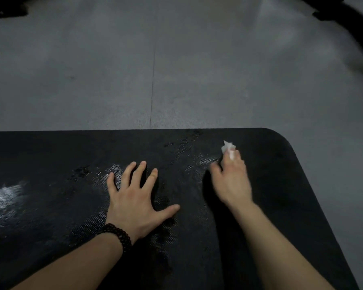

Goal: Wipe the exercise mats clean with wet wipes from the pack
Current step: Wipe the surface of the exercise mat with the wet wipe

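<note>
Nearest to the camera are the two bare forearms, and on the left wrist sits a dark bead bracelet (118,235). The left hand (134,197) lies flat on the black mat (50,237) with its fingers straight and spread; it holds nothing and seems only to press the mat down so that it does not slide. A little farther and to the right, the right hand (232,181) is blurred. Its fingers are bent around a small white wet wipe (228,147), which sticks out beyond the fingertips and touches the mat near the far right rounded corner. Shiny wet patches show on the mat around the left hand and toward the left edge of the view, while the part close to the corner looks more dull. The pack of wipes is not in view.

In my judgement, the step in hand is wiping the corner area. To do it well, the right hand should press the wipe flat, not crumpled, and go in overlapping strokes up to the far edge and around the corner. The left hand should hold the mat firmly.

Beyond the mat lies a grey floor (176,70) with one thin seam.
</note>
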